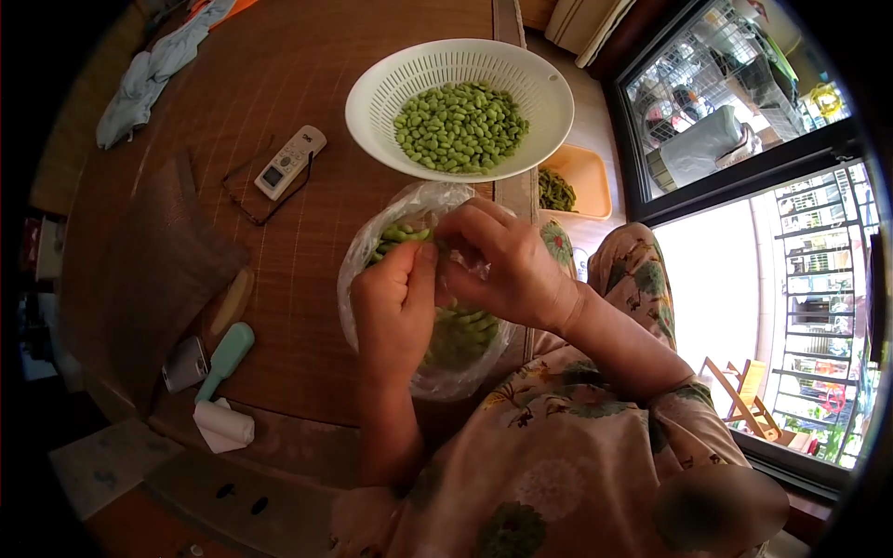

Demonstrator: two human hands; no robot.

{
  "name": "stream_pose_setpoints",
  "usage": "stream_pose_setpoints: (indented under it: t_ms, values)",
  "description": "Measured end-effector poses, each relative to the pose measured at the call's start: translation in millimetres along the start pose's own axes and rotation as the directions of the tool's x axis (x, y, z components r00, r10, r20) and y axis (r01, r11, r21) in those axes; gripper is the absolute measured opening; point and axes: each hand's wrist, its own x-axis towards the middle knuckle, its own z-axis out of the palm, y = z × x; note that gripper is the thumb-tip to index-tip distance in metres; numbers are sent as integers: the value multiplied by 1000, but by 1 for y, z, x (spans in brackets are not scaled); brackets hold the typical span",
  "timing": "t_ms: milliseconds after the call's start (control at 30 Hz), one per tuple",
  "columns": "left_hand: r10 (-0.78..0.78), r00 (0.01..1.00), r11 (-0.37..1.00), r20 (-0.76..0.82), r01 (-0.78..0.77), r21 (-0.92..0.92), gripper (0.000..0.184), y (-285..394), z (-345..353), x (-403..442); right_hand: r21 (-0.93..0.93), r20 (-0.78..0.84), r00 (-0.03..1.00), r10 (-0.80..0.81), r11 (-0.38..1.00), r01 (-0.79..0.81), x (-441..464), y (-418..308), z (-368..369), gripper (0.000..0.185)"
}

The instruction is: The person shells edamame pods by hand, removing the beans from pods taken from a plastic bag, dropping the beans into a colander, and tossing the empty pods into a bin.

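My left hand (398, 293) and my right hand (510, 265) meet over a clear plastic bag (437, 197) of green bean pods (465, 337). On the left, thumb and forefinger press together in a pinch. The right fingers curl inward close beside the left fingertips. Whatever lies between the fingertips is hidden or too small to make out. Beyond the hands stands a white colander (365, 116), holding many shelled green beans (460, 126). Past the mat's right edge, lower down, an orange tub (597, 177) contains dull green empty-looking pods (555, 191).
Left of the colander, a remote control (290, 163) with a dark cord lies on the brown mat (307, 270). Nearer left are a teal-handled object (226, 358), a grey phone-like object (186, 365) and a white paper roll (223, 425). A glass door (735, 102) stands right.
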Motion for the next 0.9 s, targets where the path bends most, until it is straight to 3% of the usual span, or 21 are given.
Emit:
stream_pose_setpoints:
  t_ms: [133,333,533,633,733,900]
  values:
    - [-3,1000,999,15,2,32,27,0,-2,0,127,53,995,82,988,-89,2,1,-3,24]
    - [-32,999,998,-8,32,56,21,2,-1,0,105,177,972,154,979,-175,8,-2,-15,21]
    - [-85,996,996,-9,85,15,23,7,-5,0,122,84,996,43,991,-53,3,0,-6,18]
    - [-89,996,993,2,89,-78,27,4,-3,1,66,44,999,-6,998,3,1,-2,-4,19]
    - [-73,997,997,-4,73,-18,27,5,-2,1,-61,23,999,-32,998,33,-1,-3,-1,19]
    - [-44,999,999,8,44,-6,25,-2,-2,2,-87,15,1000,6,996,-5,-3,-4,3,17]
